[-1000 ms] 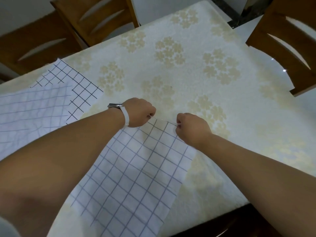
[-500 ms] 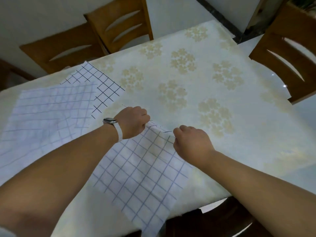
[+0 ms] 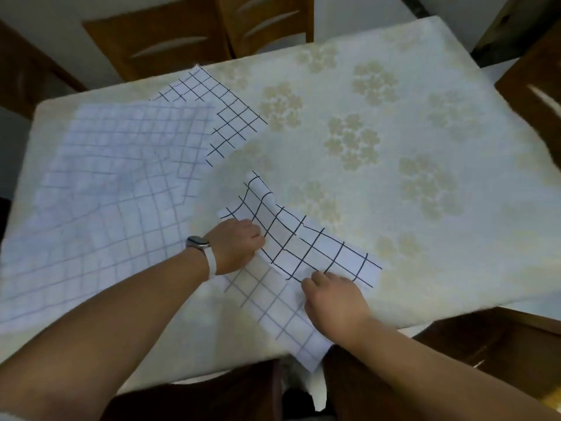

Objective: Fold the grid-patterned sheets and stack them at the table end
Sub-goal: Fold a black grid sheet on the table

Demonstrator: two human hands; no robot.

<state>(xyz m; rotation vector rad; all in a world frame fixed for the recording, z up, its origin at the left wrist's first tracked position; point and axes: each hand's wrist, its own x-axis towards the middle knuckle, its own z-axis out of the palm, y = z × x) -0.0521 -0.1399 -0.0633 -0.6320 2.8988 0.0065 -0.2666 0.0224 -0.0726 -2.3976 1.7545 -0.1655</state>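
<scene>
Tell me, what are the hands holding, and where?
Both hold one grid-patterned sheet, partly folded over. The left hand grips its left edge at the fold; the right hand pinches the near edge of the folded-over flap.

Soft, even indoor light, faint shadows, slight motion blur, wide-angle bending toward the edges

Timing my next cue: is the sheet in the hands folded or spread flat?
Mid-fold: the sheet has a flap turned over, dark grid up, on its pale side.

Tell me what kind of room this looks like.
Probably a home dining room: a table covered in floral cloth, with wooden chairs drawn up on several sides.
</scene>
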